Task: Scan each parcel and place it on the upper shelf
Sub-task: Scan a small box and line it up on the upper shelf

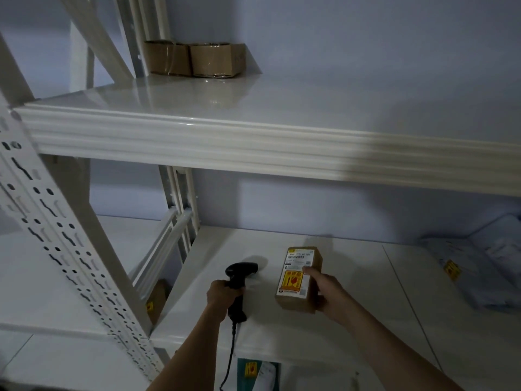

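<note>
My right hand [324, 292] grips a small brown cardboard parcel [298, 277] with a white label and a yellow-red sticker on top, just above the lower shelf [352, 306]. My left hand [222, 296] holds a black corded barcode scanner [238, 280] by its handle, left of the parcel, its head pointing right. The upper shelf [253, 108] spans the view above. Two brown taped boxes [194, 59] stand at its far back left.
Pale plastic mailer bags [479, 266] lie at the right of the lower shelf. A perforated white upright [56, 235] rises at the left. A brown box [156, 300] sits on the neighbouring rack, and a green-edged parcel [258, 373] shows below the shelf edge.
</note>
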Action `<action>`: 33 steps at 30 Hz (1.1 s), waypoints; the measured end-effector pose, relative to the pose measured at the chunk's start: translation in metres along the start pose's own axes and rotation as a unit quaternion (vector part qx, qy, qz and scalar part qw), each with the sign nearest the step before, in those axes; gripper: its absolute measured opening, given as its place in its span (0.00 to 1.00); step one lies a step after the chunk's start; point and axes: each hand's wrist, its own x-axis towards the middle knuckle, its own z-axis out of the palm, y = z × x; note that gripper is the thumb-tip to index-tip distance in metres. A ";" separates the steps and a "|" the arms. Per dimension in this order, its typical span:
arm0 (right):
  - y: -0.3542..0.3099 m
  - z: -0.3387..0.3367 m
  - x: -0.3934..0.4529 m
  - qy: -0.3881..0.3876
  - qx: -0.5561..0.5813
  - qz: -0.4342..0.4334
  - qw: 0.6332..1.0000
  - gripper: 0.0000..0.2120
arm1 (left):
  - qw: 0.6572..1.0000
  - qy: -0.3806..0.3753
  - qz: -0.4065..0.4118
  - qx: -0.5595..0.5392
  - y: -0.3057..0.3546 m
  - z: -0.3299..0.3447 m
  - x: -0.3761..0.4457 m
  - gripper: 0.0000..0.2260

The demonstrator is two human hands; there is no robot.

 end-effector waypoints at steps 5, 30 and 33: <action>0.001 0.014 -0.004 -0.012 0.045 0.013 0.999 0.16 | 0.998 0.016 -0.009 0.059 -0.006 -0.011 0.001 0.14; -0.032 -0.048 -0.152 -0.067 -0.030 -0.130 0.989 0.14 | 0.956 -0.204 0.164 -0.131 0.099 0.041 -0.248 0.14; -0.051 -0.054 -0.182 -0.078 -0.128 -0.136 0.979 0.17 | 0.955 -0.161 0.202 -0.145 0.108 0.038 -0.271 0.13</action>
